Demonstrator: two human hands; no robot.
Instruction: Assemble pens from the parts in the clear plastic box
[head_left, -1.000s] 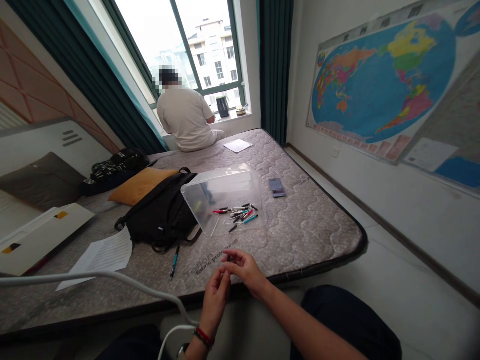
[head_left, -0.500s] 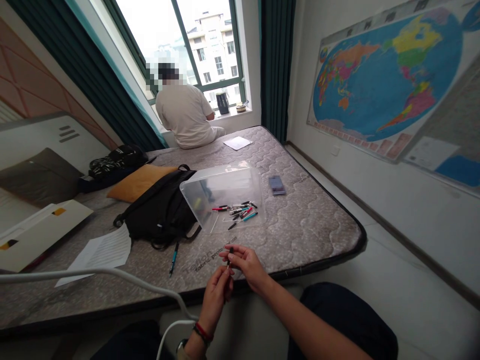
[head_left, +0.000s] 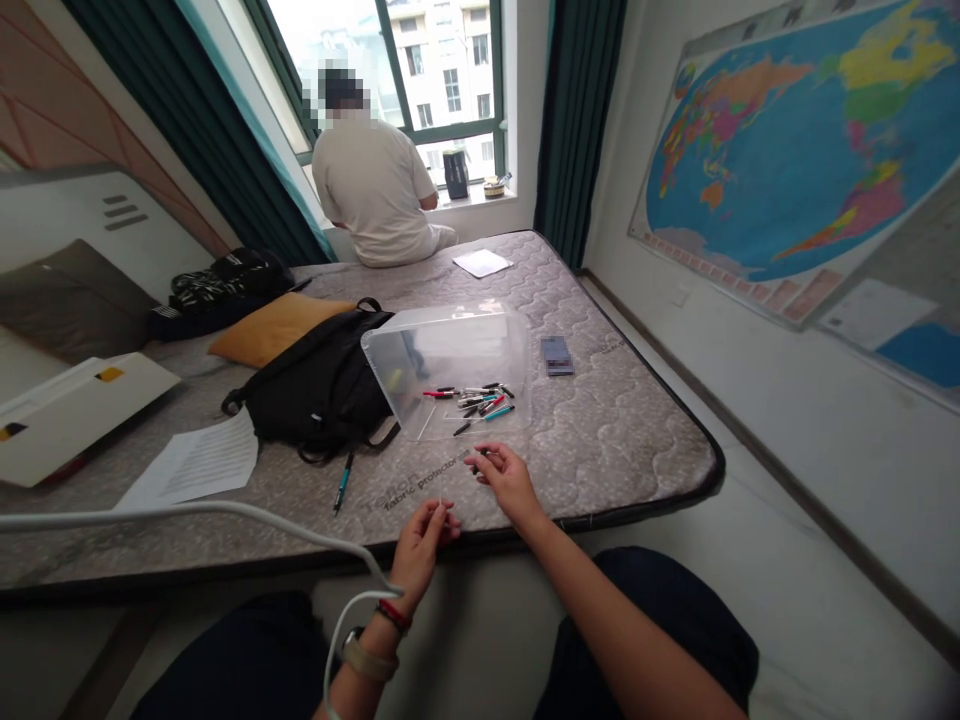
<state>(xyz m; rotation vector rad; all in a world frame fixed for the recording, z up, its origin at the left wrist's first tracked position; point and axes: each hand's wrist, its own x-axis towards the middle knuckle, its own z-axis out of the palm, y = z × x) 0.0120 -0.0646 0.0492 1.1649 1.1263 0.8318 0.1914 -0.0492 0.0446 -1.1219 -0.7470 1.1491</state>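
Note:
My right hand reaches over the mattress edge, fingers pinched on a small dark pen part. Closer to me, my left hand is closed in a pinch; what it holds is too thin to make out. Just beyond the right hand, a clear plastic bin lies tipped on its side with several coloured pens scattered on its lower wall. A blue pen lies loose on the mattress to the left.
A black backpack and an orange cushion lie left of the bin, with a printed sheet nearer. A phone lies to the right. Another person sits by the window. A white cable crosses in front.
My hands were together working on a pen; now they have separated. The right hand moved forward toward the bin with a dark piece, and the left stayed near me. The camera tilted down.

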